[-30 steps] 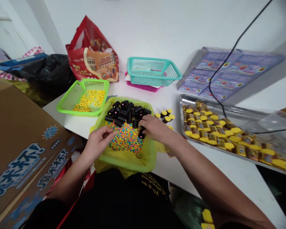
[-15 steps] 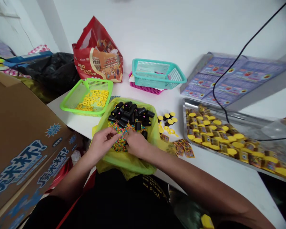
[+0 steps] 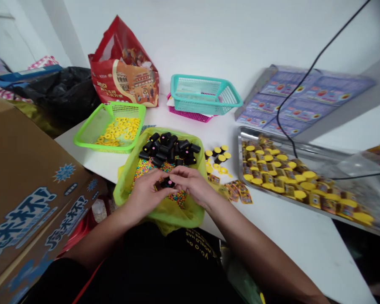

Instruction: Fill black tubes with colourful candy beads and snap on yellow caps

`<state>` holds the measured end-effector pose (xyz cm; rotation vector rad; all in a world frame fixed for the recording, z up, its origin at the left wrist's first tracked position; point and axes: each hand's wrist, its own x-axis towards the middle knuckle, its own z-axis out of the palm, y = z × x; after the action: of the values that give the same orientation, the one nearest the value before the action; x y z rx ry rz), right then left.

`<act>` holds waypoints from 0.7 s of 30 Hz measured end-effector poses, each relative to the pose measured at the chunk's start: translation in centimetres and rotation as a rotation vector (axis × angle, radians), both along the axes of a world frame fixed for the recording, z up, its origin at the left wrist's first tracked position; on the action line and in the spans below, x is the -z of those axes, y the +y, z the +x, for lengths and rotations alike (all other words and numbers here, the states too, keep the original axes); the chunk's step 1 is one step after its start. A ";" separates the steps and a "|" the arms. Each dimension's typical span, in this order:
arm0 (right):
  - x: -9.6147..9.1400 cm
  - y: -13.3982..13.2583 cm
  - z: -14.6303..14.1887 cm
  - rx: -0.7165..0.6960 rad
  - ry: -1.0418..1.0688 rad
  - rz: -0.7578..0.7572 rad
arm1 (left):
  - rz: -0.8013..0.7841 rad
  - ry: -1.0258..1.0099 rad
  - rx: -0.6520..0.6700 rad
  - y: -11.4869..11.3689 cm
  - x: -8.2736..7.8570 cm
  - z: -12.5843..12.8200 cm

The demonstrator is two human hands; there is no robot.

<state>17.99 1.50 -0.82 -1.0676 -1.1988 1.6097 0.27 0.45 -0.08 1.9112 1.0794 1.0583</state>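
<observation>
A small black cylinder (image 3: 166,183) with a pink dot on its end is held over the basket by both hands. My left hand (image 3: 144,192) wraps fingers and thumb round it. My right hand (image 3: 192,182) pinches at its right end; the fingertips partly cover it. Under them lies a basket (image 3: 118,196) lined with a yellow-green plastic bag. Many-coloured small beads (image 3: 142,167) fill it, and a heap of similar black cylinders (image 3: 166,150) rests on the beads at the far side.
Left behind is a green basket (image 3: 79,138) of yellow rings. Yellow-capped black cylinders (image 3: 221,158) and printed wrappers (image 3: 239,192) lie right of the basket. A metal tray (image 3: 240,166) holds yellow-capped pieces. Cartons (image 3: 19,190) stand left; a black cable (image 3: 313,63) hangs at right.
Both hands have lifted from the beads and come together, now with a black cylinder between them. The right hand has turned its fingers toward the left. The camera view has shifted slightly.
</observation>
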 end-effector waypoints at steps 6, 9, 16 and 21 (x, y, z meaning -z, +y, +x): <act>1.6 1.5 7.7 0.442 -0.557 0.213 | -0.361 -0.197 0.035 0.2 0.3 -0.1; 2.6 2.7 12.5 0.557 -0.999 0.092 | -0.433 -0.236 0.050 0.3 0.2 -0.1; 4.5 6.4 14.9 0.459 -1.297 0.035 | -0.370 -0.244 0.033 0.3 0.1 0.1; 4.6 8.3 15.0 0.304 -1.382 0.059 | -0.389 -0.241 0.006 0.5 0.2 -0.2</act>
<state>32.96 9.84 -5.43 -2.3028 -1.7225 0.4265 0.03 0.98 -0.32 1.4404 1.0508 0.9637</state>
